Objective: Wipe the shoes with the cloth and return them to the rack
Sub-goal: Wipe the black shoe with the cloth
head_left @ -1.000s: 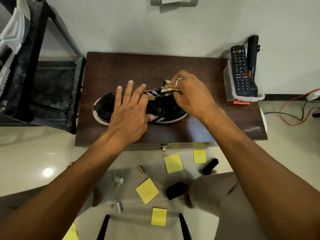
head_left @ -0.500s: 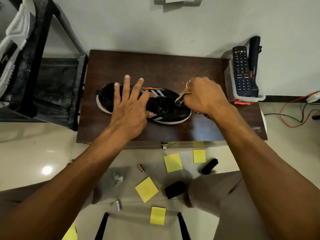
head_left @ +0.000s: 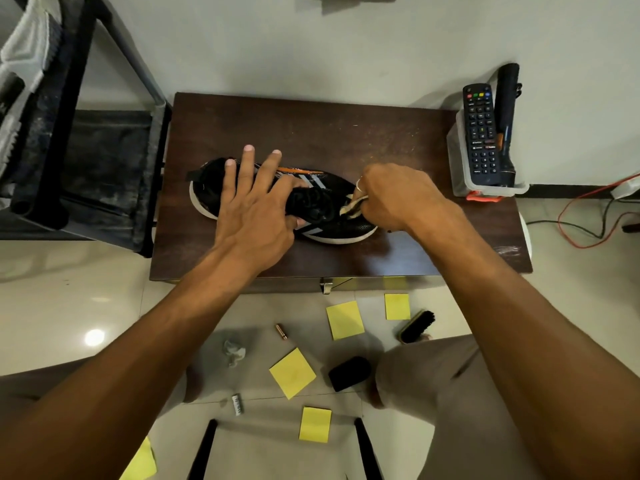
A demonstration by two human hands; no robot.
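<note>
The shoe is laid on the bench with its long axis left to right, heel toward the rack. The toe end is met by the right hand, whose fingers are clenched on the cloth. The heel half is pinned by the left hand, fingers straight and spread, which is judged nearer the rack.

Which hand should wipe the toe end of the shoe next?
Likely the right hand: it grips the cloth at the toe end of the shoe, while the left hand lies spread across the middle, steadying it.
</note>
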